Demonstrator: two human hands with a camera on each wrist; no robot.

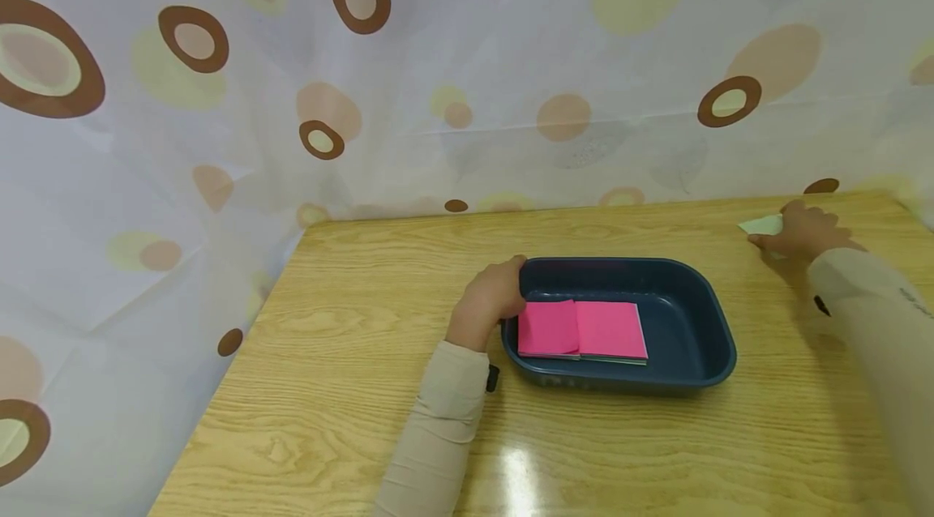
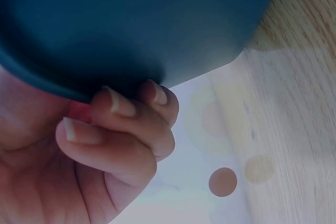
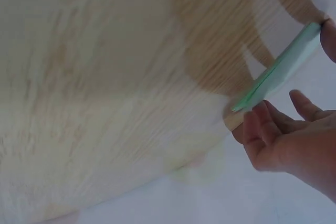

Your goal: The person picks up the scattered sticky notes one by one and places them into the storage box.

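My left hand [image 1: 487, 300] grips the left end of a dark blue plastic tub [image 1: 682, 339]; in the left wrist view its curled fingertips [image 2: 123, 106] press against the tub's outer wall. Inside the tub, a pink sticky note pad [image 1: 547, 329] lies at the left, its top sheet slightly lifted. Right beside it is a second pink pad [image 1: 611, 329], with pale sheets showing under both. At the back right of the table, my right hand [image 1: 806, 232] pinches a pale green sticky note pad [image 1: 762, 225] by its edges, close over the wood. The right wrist view shows this pad [image 3: 278, 72] nearly edge-on.
The wooden table [image 1: 350, 322] extends to both sides of the tub. Behind it and along its left side hangs a white curtain [image 1: 409, 79] with brown, peach and yellow ovals, meeting the table's back edge.
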